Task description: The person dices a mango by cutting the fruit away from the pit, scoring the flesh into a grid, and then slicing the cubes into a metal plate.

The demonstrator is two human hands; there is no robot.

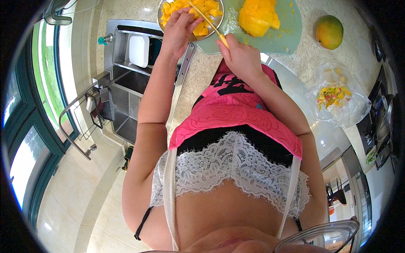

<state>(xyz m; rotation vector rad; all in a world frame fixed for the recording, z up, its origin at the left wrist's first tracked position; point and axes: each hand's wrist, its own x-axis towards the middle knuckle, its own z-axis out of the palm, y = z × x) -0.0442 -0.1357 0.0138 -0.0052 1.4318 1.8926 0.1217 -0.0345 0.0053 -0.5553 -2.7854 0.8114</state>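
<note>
My right hand (242, 58) grips the yellow handle of a knife (225, 40). Its slim blade reaches up and left across a round metal plate (206, 38) heaped with mango chunks (208, 7). Over the same plate, my left hand (181, 31) has its fingers bent around a mango piece (194, 13) beside the blade. To the right of the plate, a large peeled mango (258, 17) with a cut side rests on a pale green glass cutting board (286, 39). The plate partly overlaps the board's left side.
An unpeeled mango (329, 32) sits on the speckled counter (307, 53) to the right. Below it, a clear plastic bag (341, 109) holds mango peels (333, 95). On the left are a steel sink (128, 76) with a white container (139, 50) and a wire rack (90, 107).
</note>
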